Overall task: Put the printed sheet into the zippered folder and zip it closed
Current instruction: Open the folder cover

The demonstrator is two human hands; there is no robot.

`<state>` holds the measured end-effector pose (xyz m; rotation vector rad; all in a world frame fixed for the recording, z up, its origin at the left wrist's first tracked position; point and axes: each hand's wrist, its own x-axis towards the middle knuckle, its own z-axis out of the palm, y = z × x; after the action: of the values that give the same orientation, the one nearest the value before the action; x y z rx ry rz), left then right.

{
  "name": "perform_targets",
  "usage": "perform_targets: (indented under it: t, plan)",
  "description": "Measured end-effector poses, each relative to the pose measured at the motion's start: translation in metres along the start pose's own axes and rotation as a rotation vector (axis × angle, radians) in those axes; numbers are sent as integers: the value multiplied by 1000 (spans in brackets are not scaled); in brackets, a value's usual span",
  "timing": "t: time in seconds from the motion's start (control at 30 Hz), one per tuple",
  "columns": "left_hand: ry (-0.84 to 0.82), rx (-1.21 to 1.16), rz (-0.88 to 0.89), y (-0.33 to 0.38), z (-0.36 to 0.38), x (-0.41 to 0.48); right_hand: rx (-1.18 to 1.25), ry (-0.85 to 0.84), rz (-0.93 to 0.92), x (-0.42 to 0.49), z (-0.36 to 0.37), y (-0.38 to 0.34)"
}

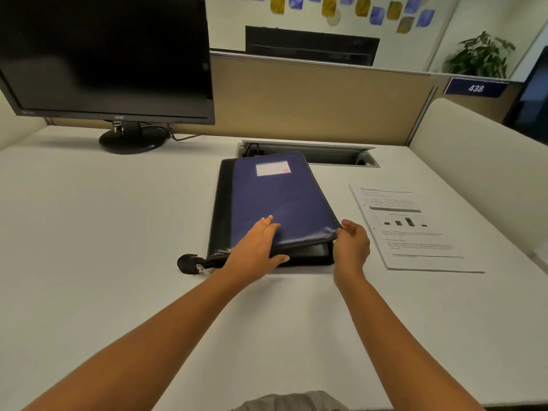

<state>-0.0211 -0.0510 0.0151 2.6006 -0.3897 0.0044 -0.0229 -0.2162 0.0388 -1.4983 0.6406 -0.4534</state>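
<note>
A blue zippered folder [275, 200] with a black spine and a white label lies in the middle of the white desk [103, 232]. Its near edge gapes a little. A black zipper tail [189, 264] trails off its near left corner. My left hand [258, 247] lies on the near edge of the cover, fingers on top and thumb under the lip. My right hand [351, 243] pinches the cover's near right corner. The printed sheet [409, 229], with text and a small bar chart, lies flat on the desk to the right of the folder.
A black monitor [103, 54] on a round stand sits at the back left. Behind the folder is an open cable tray [311, 152] in the desk. A beige partition [311, 96] closes the back, a padded panel [480, 161] the right.
</note>
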Motion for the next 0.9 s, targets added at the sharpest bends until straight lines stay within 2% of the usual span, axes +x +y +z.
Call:
perform_targets:
  t: [0.1, 0.17, 0.3, 0.37, 0.43, 0.53, 0.7, 0.9]
  plan:
    - [67, -45, 10, 12, -6, 7, 119, -28, -119, -9, 9, -18]
    - [173, -76, 19, 20, -13, 11, 174, -88, -206, -17, 15, -31]
    - [458, -54, 75, 27, -43, 16, 235, -311, -389, -32, 24, -52]
    - [530, -52, 124, 24, -55, 16, 251, -443, -448, -35, 29, -58]
    - [591, -85, 160, 17, -65, 12, 204, -505, -468, -35, 34, -56]
    - [699, -198, 148, 6, -81, 1, -60, -534, -423, -26, 40, -33]
    - [946, -411, -61, -28, -109, -14, -660, -624, -461, -1, 40, 21]
    - [1134, -558, -329, -84, -133, -29, -1015, -661, -534, 19, 29, 59]
